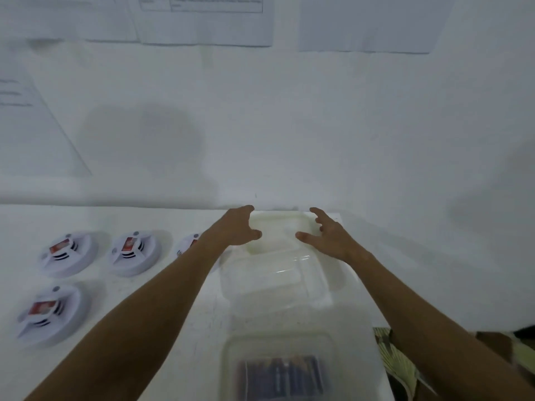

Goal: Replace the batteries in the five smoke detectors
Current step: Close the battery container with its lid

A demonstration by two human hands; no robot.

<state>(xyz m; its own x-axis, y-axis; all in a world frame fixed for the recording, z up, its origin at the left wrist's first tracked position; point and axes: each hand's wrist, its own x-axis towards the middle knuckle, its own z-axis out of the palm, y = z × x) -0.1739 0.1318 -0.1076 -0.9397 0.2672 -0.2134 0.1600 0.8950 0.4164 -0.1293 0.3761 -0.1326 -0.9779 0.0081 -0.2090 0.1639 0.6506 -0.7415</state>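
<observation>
Left hand (236, 227) and right hand (327, 234) spread, fingers loose, grasping nothing, flanking far clear container (278, 235), smoke detectors (134, 251) left of left hand, battery box (279, 369) nearer than both.

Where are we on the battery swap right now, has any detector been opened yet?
Done: nothing that shows. The three smoke detectors in full view lie shut; a fourth is mostly hidden behind the left forearm. In hand: left hand and right hand, fingers spread, reach for the far clear container. Left: every swap; batteries sit in the near container.
</observation>
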